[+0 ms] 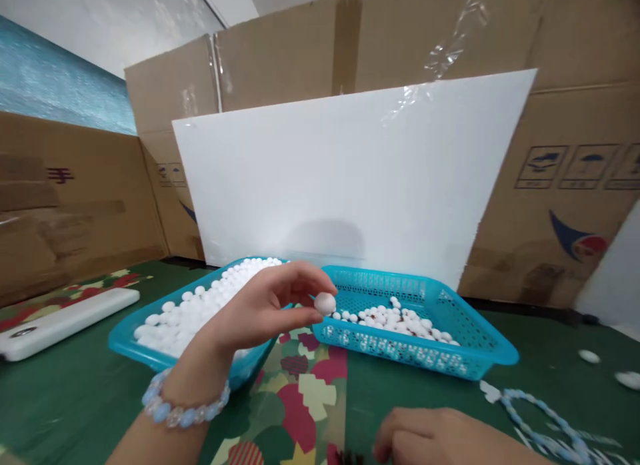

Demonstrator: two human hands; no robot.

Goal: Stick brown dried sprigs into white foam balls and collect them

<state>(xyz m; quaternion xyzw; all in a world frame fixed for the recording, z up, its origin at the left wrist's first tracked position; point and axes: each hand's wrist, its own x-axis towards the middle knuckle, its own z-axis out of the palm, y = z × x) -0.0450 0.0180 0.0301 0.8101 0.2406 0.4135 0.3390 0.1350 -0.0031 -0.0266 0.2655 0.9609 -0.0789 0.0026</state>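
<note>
Your left hand point(265, 308) has thumb and fingertips closed around one white ball point(325, 304), held up between the two baskets, by the right one's left end. Its wrist, with a beaded bracelet point(185, 412), reaches across in front of the left basket. Your right hand point(430, 435) lies low at the bottom edge, fingers curled; you can't tell from here whether it grips anything. The step in hand looks like handling a single ball; moving it calls for a steady, light pinch, since it looks round and smooth. Beyond, the left basket point(123, 344) is heaped with white balls, and the right basket point(500, 350) holds smaller-looking white ones with dark bits among them.
</note>
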